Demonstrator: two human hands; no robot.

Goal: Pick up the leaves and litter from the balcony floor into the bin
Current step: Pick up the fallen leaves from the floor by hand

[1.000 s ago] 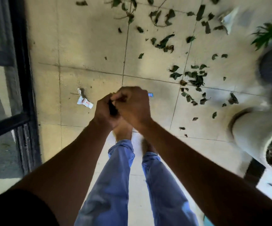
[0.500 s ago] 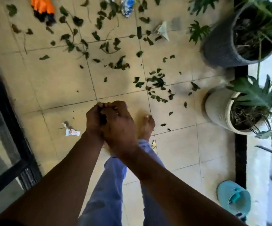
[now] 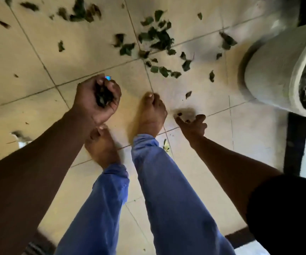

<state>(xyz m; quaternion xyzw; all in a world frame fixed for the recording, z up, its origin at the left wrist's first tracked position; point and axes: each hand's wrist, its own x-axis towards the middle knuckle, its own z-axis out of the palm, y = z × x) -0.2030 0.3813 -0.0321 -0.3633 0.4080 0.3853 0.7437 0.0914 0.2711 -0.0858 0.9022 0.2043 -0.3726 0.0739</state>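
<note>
On the pale tiled balcony floor [image 3: 29,57], far left: a scrap of white paper litter [image 3: 20,139], smeared by motion and half cut by the left forearm. It sat clear of the arm half a second ago.

Left hand [image 3: 98,97], palm up, fingers curled round a dark wad of gathered leaves [image 3: 103,97]. Before, both hands were clasped together over that wad; now they are well apart. A small bright blue fragment [image 3: 108,77] shows just past the fingertips; whether held or lying on the floor, cannot tell.

Two bare feet, blue trouser legs between the arms.

Right hand [image 3: 191,125] down at the floor beside the right foot, thumb and fingers closing toward a small dark leaf piece [image 3: 179,114]; blurred, so contact cannot be told.

Scattered green leaves [image 3: 157,39] lie beyond, around the tile joints.

Far right: white round ceramic plant pot [image 3: 269,70], cut by the frame edge. The bin is out of view.
</note>
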